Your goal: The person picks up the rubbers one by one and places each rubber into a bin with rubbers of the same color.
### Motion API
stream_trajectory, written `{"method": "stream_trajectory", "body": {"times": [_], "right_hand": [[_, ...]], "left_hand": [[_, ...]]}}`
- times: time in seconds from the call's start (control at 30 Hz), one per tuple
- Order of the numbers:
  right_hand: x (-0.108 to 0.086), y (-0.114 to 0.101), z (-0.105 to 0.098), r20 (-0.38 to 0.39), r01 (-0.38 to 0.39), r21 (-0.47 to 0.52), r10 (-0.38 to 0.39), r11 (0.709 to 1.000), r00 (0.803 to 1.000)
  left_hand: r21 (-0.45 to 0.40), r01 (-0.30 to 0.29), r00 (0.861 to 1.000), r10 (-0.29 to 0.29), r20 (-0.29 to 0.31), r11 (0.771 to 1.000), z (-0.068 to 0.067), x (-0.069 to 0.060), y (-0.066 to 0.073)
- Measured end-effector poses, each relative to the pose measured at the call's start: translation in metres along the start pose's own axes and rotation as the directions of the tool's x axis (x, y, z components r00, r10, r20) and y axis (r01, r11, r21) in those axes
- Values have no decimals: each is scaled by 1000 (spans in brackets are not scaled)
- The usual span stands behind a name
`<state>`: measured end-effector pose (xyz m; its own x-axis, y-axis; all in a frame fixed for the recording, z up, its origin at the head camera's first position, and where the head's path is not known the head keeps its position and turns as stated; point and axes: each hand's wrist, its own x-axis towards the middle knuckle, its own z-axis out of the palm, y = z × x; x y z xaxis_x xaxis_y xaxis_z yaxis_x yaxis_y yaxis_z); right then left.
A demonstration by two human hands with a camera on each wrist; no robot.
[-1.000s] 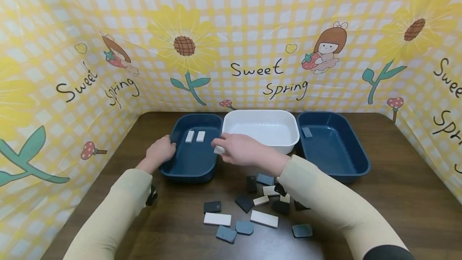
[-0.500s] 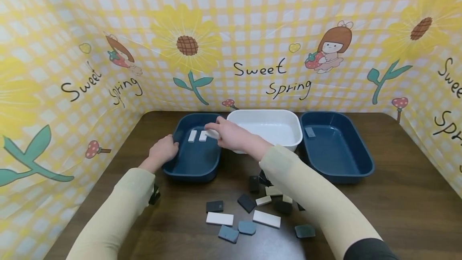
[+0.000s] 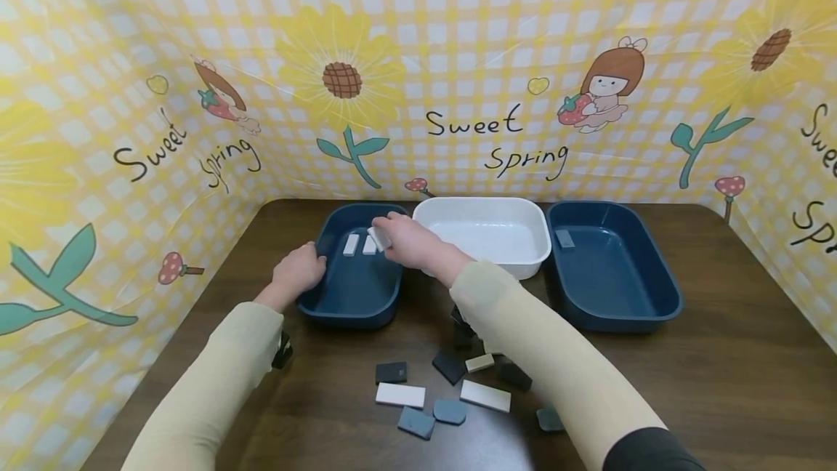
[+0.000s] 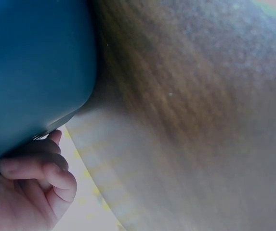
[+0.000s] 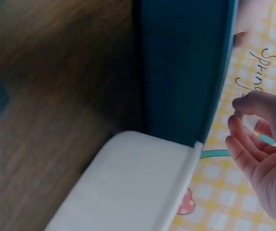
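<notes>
My left hand (image 3: 297, 272) grips the left rim of a dark blue tray (image 3: 353, 321); in the left wrist view its curled fingers (image 4: 56, 175) show against the tray's outer wall. Two small white blocks (image 3: 351, 245) lie side by side inside that tray. Above its far right part, my right hand (image 3: 413, 242) pinches another white block (image 3: 379, 239), held tilted close to the right-hand one of the pair. The right wrist view shows this block (image 5: 250, 121) between thumb and fingers, mostly covered by them.
A white tray (image 3: 484, 267) stands beside the blue one, partly behind my right hand. Further right is a second blue tray (image 3: 617, 323) with a grey-blue block (image 3: 564, 239) in it. White tiles (image 3: 400, 395), black pieces (image 3: 391, 372) and grey-blue pieces (image 3: 450, 411) lie in front, some under my right arm.
My right hand has carried the white block leftward and away, from beside the tray's right wall to over its far right part. My left hand keeps its grip; the head view has shifted slightly.
</notes>
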<state>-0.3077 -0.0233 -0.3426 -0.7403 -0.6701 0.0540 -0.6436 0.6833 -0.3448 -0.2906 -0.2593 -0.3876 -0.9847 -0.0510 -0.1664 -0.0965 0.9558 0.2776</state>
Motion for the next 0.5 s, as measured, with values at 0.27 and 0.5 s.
{"method": "stream_trajectory", "body": {"times": [0.27,0.5], "right_hand": [[14,1,16,-4,-82,-188,83,979,997],[24,4,26,20,-106,-318,119,942,993]], "left_hand": [[-4,-3,1000,3,-4,1000,-2,-1,1],[-10,3,1000,-3,1,1000,1,0,0]]}}
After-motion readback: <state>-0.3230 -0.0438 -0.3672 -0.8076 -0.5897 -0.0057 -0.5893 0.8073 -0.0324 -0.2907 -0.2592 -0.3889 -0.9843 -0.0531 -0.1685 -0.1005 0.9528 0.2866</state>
